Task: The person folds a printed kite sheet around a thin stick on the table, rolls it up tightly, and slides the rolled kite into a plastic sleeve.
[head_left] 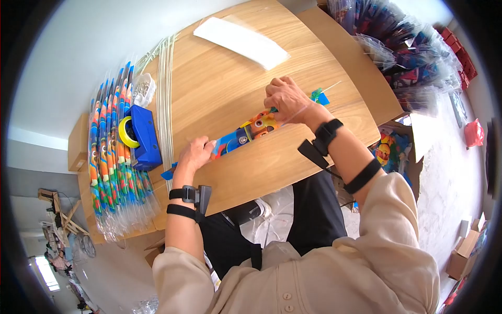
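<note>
A folded, colourful cartoon-printed item [251, 131] lies slantwise on the wooden table, with clear plastic along its right part. My left hand [196, 153] rests on its left end, the fingers bent over it. Over the right part is my right hand [286, 99], its fingers curled together at the upper edge; what they pinch is too small to make out. A thin white stick and a blue-green tip [321, 97] stick out beyond my right hand. Another blue tip [169, 172] shows left of my left wrist.
Wrapped cartoon items [107, 146] lie in a row at the left, beside a blue tape dispenser [147, 137], a small tray [143, 90] and long thin sticks [165, 89]. Clear-white plastic sleeves [240, 42] lie at the table's back. Cardboard [355, 68] and packed bundles stand at the right.
</note>
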A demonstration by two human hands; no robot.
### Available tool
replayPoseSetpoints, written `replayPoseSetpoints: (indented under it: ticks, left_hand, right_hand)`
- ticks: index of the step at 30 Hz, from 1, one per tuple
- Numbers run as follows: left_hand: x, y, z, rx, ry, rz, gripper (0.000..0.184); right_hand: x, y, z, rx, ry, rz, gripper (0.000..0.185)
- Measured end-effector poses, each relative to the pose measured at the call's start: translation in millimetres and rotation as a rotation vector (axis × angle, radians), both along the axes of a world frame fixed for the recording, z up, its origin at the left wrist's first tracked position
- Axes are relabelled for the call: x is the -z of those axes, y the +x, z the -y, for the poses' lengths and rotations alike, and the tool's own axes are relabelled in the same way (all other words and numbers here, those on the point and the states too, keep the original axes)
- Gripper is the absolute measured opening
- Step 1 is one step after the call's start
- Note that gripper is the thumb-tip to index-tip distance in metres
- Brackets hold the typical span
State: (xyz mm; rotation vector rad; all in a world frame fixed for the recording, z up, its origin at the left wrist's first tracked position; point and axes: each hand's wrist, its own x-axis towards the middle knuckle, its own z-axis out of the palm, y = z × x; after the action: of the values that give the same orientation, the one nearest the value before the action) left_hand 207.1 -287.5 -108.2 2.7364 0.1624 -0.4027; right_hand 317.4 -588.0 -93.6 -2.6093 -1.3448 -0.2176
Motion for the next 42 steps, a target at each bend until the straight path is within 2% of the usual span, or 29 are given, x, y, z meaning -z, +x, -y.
replayPoseSetpoints:
  ticks: [3,5,7,8,11,13,14,15,17,19,20,21,23,25,26,27,29,32,34,35,37,42]
  left_hand:
    - [-2.8,7.0,-0.7,0.002,-0.014,-0.036,0.04]
    - [-11.5,6.1,4.2,-0.003,-0.029,-0.069,0.041]
    - [-21.2,0.3,10.1,0.018,0.023,-0.01,0.041]
    - [-35.9,-5.5,16.2,0.006,0.027,-0.008,0.041]
    - [-65.3,-26.5,13.4,-0.082,0.047,-0.031,0.043]
    - [-70.8,-42.8,-10.6,0.019,0.104,0.244,0.046]
    - [-85.7,-50.5,-18.1,0.038,0.196,0.213,0.049]
    - [-99.7,-61.0,-23.7,0.026,0.213,0.27,0.036]
    - [-115.1,-80.2,-38.2,0.043,0.402,0.701,0.018]
    - [-134.6,-96.6,-37.6,-0.008,0.394,1.2,0.01]
    - [-135.8,-106.5,-36.7,-0.16,0.317,1.194,0.012]
    - [-135.2,-114.1,-30.4,-0.164,0.317,1.204,0.012]
    - [-132.7,-121.3,-1.8,-0.364,-0.459,0.89,0.015]
    - [-118.9,-125.8,40.6,-0.228,-0.836,0.881,0.022]
    - [-106.9,-128.7,59.9,-0.221,-1.009,0.791,0.023]
    - [-97.5,-133.3,72.0,-0.213,-1.176,0.69,0.025]
    - [-97.5,-146.6,77.9,-0.212,-1.137,0.365,0.021]
    - [-83.5,-166.0,60.1,-0.331,-0.944,0.154,0.013]
    - [-70.7,-182.7,47.2,-0.38,-0.842,0.05,0.011]
    - [-61.0,-190.7,41.1,-0.352,-0.806,0.01,0.011]
    - [-49.1,-204.4,36.8,-0.328,-0.769,-0.05,0.012]
    - [-44.9,-228.9,33.0,-0.401,-0.841,-0.07,0.016]
  right_hand:
    - [1.8,-30.1,9.1,-0.046,-0.007,0.119,0.027]
    - [7.7,-49.5,9.2,-0.014,-0.063,0.134,0.022]
    - [15.8,-60.0,7.6,0.126,-0.147,0.164,0.014]
    - [13.0,-63.8,10.1,0.086,-0.065,0.247,0.008]
    - [-5.9,-75.5,14.2,0.103,-0.074,0.32,0.008]
    - [-25.6,-81.0,22.6,0.093,-0.067,0.367,0.008]
    - [-34.0,-81.9,29.2,0.105,-0.062,0.415,0.007]
    - [-43.4,-82.4,36.0,0.119,-0.057,0.463,0.006]
    - [-64.1,-85.5,47.5,0.212,-0.068,0.496,0.004]
    - [-85.1,-86.6,53.2,0.347,-0.071,0.462,0.004]
    - [-93.7,-89.0,51.0,0.373,-0.005,0.409,0.004]
    - [-103.4,-90.8,46.4,0.4,0.062,0.358,0.005]
    - [-130.3,-104.6,18.6,0.424,0.236,-0.035,0.01]
    - [-129.8,-120.8,-10.7,0.2,0.73,-0.776,0.01]
    - [-117.7,-132.3,-29.1,0.056,0.95,-0.98,0.006]
    - [-114.3,-150.4,-44.0,0.075,1.029,-1.142,0.005]
    - [-89.2,-182.3,-69.9,0.082,1.223,-1.495,0.009]
    - [-35.1,-192.7,-87.7,0.136,1.306,-1.627,0.012]
    - [-10.4,-187.6,-91.9,0.28,1.333,-1.867,0.013]
    - [-6.8,-180.5,-94.2,0.286,1.334,-1.874,0.013]
    - [0.9,-156.2,-96.5,0.377,1.517,-1.85,0.02]
    - [9.8,-89.0,-93.5,0.247,1.688,-1.836,0.015]
